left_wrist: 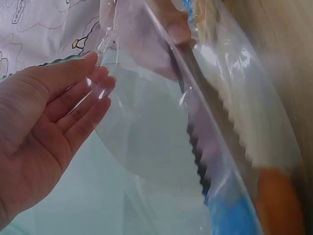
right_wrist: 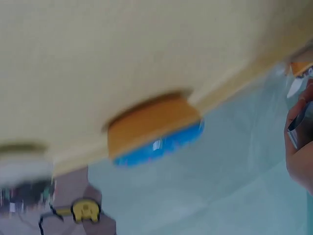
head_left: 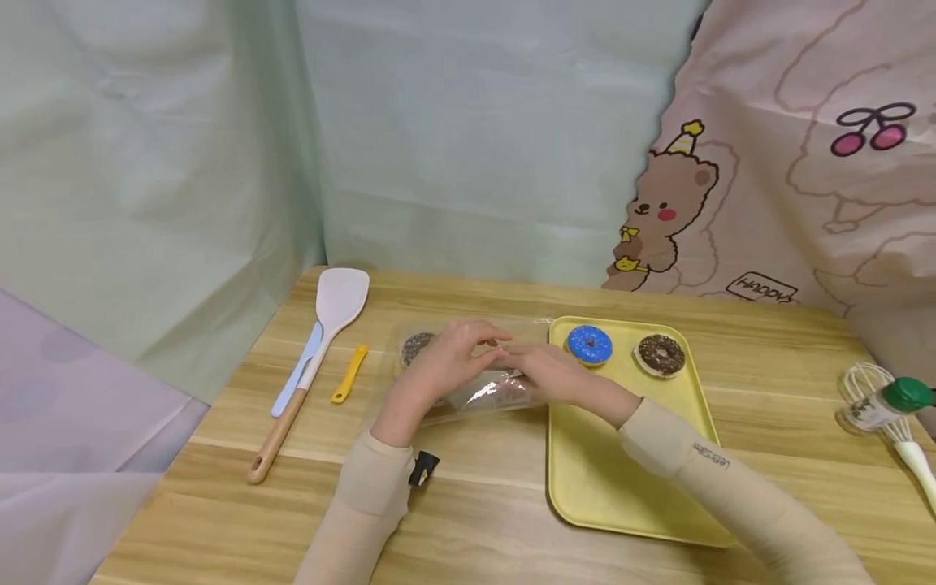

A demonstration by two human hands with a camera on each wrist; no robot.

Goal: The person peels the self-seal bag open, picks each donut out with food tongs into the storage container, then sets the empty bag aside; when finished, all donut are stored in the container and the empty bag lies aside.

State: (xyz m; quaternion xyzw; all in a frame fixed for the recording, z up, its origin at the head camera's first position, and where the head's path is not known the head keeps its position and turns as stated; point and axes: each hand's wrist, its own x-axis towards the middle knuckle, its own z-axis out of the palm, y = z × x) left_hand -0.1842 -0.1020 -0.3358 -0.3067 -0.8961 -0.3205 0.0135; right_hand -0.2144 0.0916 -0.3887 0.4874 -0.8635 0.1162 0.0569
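A clear plastic bag [head_left: 512, 323] lies across the middle of the table, with a dark speckled donut [head_left: 415, 348] showing at its left end. At the fingertips of my left hand [head_left: 449, 353], the bag's edge is pinched; its clear film spreads from them in the left wrist view. My right hand [head_left: 548, 372] grips grey metal tongs [right_wrist: 305, 125] by their bent end. The tongs' saw-toothed arms reach along the bag toward a blue-topped donut [left_wrist: 232, 218], overlapping it in the left wrist view. Much of the tongs and bag is hidden under my hands in the head view.
Right of the bag, a yellow tray [head_left: 621, 487] bears a blue donut [head_left: 589, 346] and a chocolate donut [head_left: 660, 356]. On the left lie a white spatula [head_left: 340, 301], a blue tool [head_left: 296, 378] and a yellow stick [head_left: 349, 374]. A whisk [head_left: 910, 455] and green-capped shaker [head_left: 873, 410] lie far right.
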